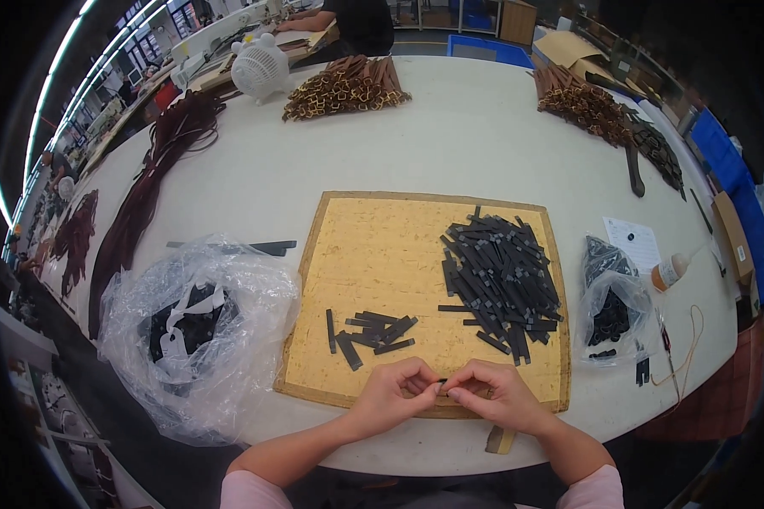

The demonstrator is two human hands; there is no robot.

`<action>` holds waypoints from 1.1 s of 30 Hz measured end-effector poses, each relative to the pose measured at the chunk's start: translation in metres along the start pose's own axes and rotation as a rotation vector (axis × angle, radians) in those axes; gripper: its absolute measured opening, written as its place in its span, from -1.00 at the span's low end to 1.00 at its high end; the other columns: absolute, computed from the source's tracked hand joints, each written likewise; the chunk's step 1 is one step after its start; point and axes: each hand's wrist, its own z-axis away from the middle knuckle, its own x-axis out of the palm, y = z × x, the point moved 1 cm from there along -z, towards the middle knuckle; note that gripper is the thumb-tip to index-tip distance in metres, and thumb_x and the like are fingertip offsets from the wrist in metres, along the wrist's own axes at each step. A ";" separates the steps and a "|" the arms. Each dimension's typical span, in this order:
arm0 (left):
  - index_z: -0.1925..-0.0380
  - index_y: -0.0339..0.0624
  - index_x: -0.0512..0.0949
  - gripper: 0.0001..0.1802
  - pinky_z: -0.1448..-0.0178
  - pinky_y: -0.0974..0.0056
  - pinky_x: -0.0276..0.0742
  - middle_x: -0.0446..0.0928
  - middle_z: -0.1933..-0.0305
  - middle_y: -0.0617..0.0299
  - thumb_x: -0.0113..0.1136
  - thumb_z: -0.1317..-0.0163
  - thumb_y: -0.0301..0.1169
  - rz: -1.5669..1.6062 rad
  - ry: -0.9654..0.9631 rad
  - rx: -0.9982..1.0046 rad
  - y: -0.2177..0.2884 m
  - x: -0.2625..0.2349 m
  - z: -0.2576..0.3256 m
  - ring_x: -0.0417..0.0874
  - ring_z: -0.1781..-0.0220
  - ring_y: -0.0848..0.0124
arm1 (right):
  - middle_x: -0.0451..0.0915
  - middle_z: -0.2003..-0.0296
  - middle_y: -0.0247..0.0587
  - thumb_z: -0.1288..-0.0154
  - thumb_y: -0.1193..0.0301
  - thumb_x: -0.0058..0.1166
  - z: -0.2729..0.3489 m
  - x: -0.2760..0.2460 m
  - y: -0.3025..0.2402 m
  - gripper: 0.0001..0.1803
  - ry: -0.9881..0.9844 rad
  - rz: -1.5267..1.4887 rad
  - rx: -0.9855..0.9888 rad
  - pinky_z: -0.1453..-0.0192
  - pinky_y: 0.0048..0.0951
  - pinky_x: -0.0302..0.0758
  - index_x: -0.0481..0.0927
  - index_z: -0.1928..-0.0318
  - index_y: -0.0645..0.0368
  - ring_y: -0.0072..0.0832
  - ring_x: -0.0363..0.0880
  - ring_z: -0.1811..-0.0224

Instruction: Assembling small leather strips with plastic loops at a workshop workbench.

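As hands pinch, strips ahead, bags flanking

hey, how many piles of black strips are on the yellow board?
2: a small, loose pile on the left of the board, and a much larger pile on the right. Neither is hidden.

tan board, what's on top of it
On the board, a large heap of black strips lies right, a smaller group left. Whatever lies deep in the heap, and the board beneath it, is covered and cannot be seen.
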 end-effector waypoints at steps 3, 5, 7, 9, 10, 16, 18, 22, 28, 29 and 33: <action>0.24 -0.33 0.59 -0.87 0.15 0.45 0.60 0.65 0.33 0.31 0.30 -0.34 -0.47 0.125 -0.040 -0.066 -0.004 -0.001 0.000 0.67 0.27 0.59 | 0.69 0.17 -0.27 -0.45 0.50 0.15 0.000 -0.004 0.000 -0.83 -0.010 -0.157 0.093 0.08 -0.59 0.62 0.65 0.02 0.28 -0.62 0.67 0.18; 0.22 -0.32 0.58 -0.86 0.13 0.45 0.60 0.65 0.30 0.31 0.30 -0.35 -0.47 0.210 -0.076 -0.126 -0.005 -0.001 -0.001 0.67 0.26 0.59 | 0.69 0.16 -0.29 -0.47 0.48 0.12 -0.003 -0.007 0.003 -0.82 -0.027 -0.388 0.218 0.09 -0.62 0.61 0.66 0.02 0.27 -0.65 0.67 0.16; 0.18 -0.32 0.55 -0.87 0.11 0.44 0.60 0.63 0.22 0.29 0.27 -0.37 -0.48 0.418 -0.109 -0.204 0.003 0.001 -0.002 0.67 0.20 0.57 | 0.69 0.13 -0.27 -0.49 0.46 0.11 -0.004 -0.012 0.000 -0.82 -0.126 -0.556 0.158 0.08 -0.59 0.63 0.66 0.02 0.27 -0.64 0.66 0.14; 0.19 -0.32 0.55 -0.88 0.09 0.43 0.60 0.62 0.20 0.27 0.26 -0.38 -0.50 0.413 -0.156 -0.199 0.009 0.001 -0.002 0.67 0.18 0.56 | 0.68 0.12 -0.26 -0.49 0.44 0.12 -0.001 -0.016 -0.003 -0.81 -0.143 -0.627 0.179 0.08 -0.57 0.65 0.65 0.01 0.27 -0.63 0.66 0.13; 0.19 -0.32 0.54 -0.90 0.07 0.42 0.60 0.61 0.17 0.25 0.24 -0.38 -0.52 0.421 -0.176 -0.166 0.010 -0.001 -0.001 0.67 0.16 0.54 | 0.68 0.13 -0.26 -0.47 0.49 0.13 -0.001 -0.016 -0.006 -0.82 -0.174 -0.612 0.155 0.06 -0.57 0.64 0.65 0.01 0.28 -0.62 0.66 0.16; 0.20 -0.33 0.55 -0.91 0.05 0.41 0.57 0.58 0.20 0.23 0.24 -0.36 -0.57 0.446 -0.145 -0.187 0.007 0.000 -0.002 0.66 0.17 0.52 | 0.68 0.17 -0.26 -0.38 0.53 0.22 0.005 -0.018 -0.010 -0.79 -0.131 -0.367 0.031 0.04 -0.57 0.64 0.59 0.01 0.26 -0.59 0.68 0.19; 0.21 -0.33 0.56 -0.91 0.07 0.40 0.56 0.59 0.20 0.21 0.27 -0.33 -0.57 0.376 -0.104 -0.124 0.003 0.002 -0.001 0.65 0.19 0.51 | 0.64 0.29 -0.19 -0.35 0.43 0.20 0.006 -0.013 -0.006 -0.78 0.028 -0.148 -0.139 0.19 -0.41 0.61 0.47 0.07 0.17 -0.39 0.69 0.30; 0.30 -0.33 0.62 -0.90 0.17 0.39 0.50 0.64 0.25 0.14 0.35 -0.20 -0.64 0.074 -0.023 0.051 0.006 0.005 0.001 0.61 0.27 0.47 | 0.62 0.28 -0.10 -0.35 0.48 0.13 0.011 -0.001 0.004 -0.83 0.124 -0.096 -0.163 0.25 -0.26 0.58 0.43 0.14 0.20 -0.16 0.67 0.27; 0.30 -0.37 0.66 -0.88 0.21 0.37 0.48 0.67 0.30 0.07 0.36 -0.14 -0.67 -0.006 -0.103 0.054 0.009 -0.002 -0.009 0.62 0.31 0.40 | 0.57 0.27 -0.09 -0.32 0.51 0.12 0.012 -0.009 0.002 -0.84 0.163 0.082 -0.266 0.24 -0.23 0.61 0.40 0.18 0.24 -0.15 0.66 0.21; 0.28 -0.40 0.67 -0.88 0.20 0.36 0.49 0.67 0.29 0.04 0.35 -0.15 -0.67 0.042 -0.151 0.041 0.009 -0.005 -0.011 0.63 0.29 0.38 | 0.57 0.25 -0.08 -0.32 0.52 0.11 0.011 -0.010 0.002 -0.83 0.151 0.077 -0.274 0.23 -0.23 0.62 0.39 0.18 0.25 -0.15 0.67 0.19; 0.25 -0.45 0.69 -0.88 0.17 0.32 0.52 0.68 0.27 -0.03 0.31 -0.20 -0.66 0.126 -0.216 -0.005 0.010 -0.006 -0.019 0.66 0.23 0.33 | 0.57 0.24 -0.07 -0.24 0.57 0.10 0.009 -0.015 0.003 -0.81 0.131 0.060 -0.250 0.22 -0.24 0.64 0.39 0.17 0.28 -0.15 0.67 0.14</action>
